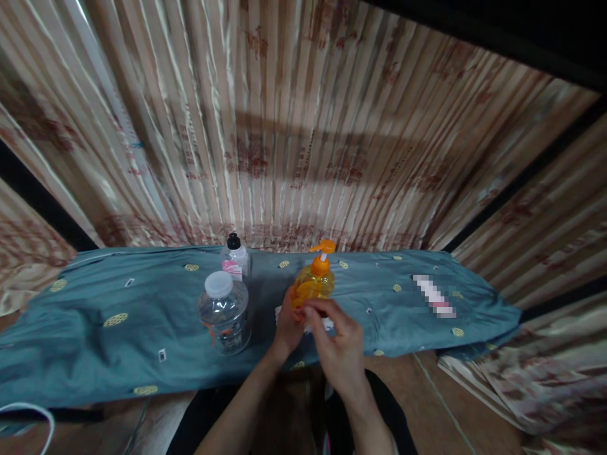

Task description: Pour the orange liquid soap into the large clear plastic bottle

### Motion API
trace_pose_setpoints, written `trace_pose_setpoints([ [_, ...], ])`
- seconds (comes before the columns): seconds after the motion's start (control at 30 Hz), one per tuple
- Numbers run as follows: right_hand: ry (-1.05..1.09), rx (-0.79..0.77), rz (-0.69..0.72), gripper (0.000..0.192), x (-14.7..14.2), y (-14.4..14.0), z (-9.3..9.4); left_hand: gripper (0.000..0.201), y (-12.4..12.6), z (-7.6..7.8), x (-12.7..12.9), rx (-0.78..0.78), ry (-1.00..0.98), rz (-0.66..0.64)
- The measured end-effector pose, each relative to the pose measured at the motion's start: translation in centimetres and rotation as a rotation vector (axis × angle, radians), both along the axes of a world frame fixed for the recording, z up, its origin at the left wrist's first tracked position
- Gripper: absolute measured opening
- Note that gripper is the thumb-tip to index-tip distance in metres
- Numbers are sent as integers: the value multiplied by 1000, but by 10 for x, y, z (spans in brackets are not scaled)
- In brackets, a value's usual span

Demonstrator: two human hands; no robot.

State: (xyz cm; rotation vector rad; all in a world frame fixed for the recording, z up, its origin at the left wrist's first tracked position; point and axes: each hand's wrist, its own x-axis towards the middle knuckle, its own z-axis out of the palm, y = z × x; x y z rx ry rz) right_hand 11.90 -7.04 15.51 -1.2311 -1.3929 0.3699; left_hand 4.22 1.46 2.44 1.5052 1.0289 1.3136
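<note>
A pump bottle (317, 281) with an orange pump head and yellow-orange contents is tilted slightly above the cloth. My left hand (288, 323) wraps round its lower left side. My right hand (339, 344) is closed, thumb and forefinger pinched together at the front of the bottle. What they pinch, if anything, is too small to make out. Behind and under my hands lies a white patterned piece (327, 323), partly hidden. To the left stands a large clear jar (225, 322) with a white lid. Behind the jar is a clear bottle (237, 256) with a black cap and pink label.
A teal cloth (123, 354) with yellow prints covers the long table. On its right side lies a blurred pink-and-white item (435, 297). Pleated curtains (284, 126) hang behind, between dark frame bars. A white cable (45, 414) curves at the lower left.
</note>
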Motion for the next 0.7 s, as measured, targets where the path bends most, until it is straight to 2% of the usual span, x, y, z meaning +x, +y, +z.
trace_pose_setpoints([
  [0.07,-53,71,-185,20,28,6,19,43,2,5,-3,8,5,-50],
  [0.1,-91,76,-222,29,38,16,28,44,2,7,-4,13,13,-62],
  [0.17,-190,18,-199,49,50,40,39,45,3,10,-6,13,29,-63],
  [0.23,-299,-58,-187,49,52,61,44,46,3,12,-7,12,43,-56],
  [0.33,-369,-110,-232,42,46,76,40,47,2,12,-8,13,60,-56],
  [0.47,-349,-78,-289,42,45,77,28,47,4,9,-11,24,110,-24],
  [0.57,-314,-51,-244,41,50,78,21,46,7,4,-15,46,163,36],
  [0.7,-257,-57,-107,42,55,84,18,43,14,-5,-21,60,197,67],
])
